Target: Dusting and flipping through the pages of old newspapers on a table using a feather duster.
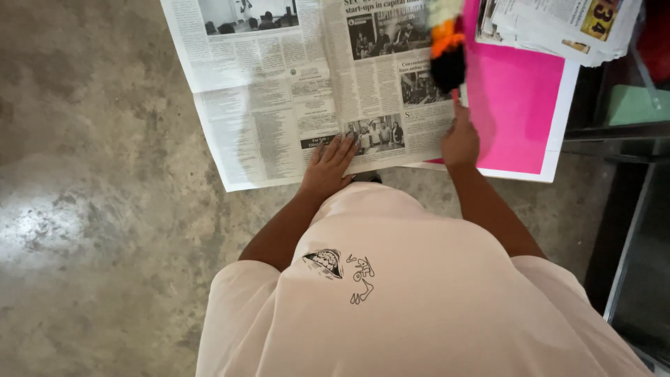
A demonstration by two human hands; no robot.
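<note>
The person is leaning over a newspaper sheet (293, 91) that is lying spread flat on the concrete floor (91, 209). The left hand (328, 167) is pressing down on the sheet's near edge, palm flat, fingers open and splayed, arm reaching straight forward. The right hand (460, 139) is stretching out at the sheet's right edge, its grip closing around the handle of a fluffy duster (447, 49) with orange and black fibres, which is pointing away over the paper. A pink sheet (516, 105) is lying just beside, under a stack of folded newspapers (558, 24).
</note>
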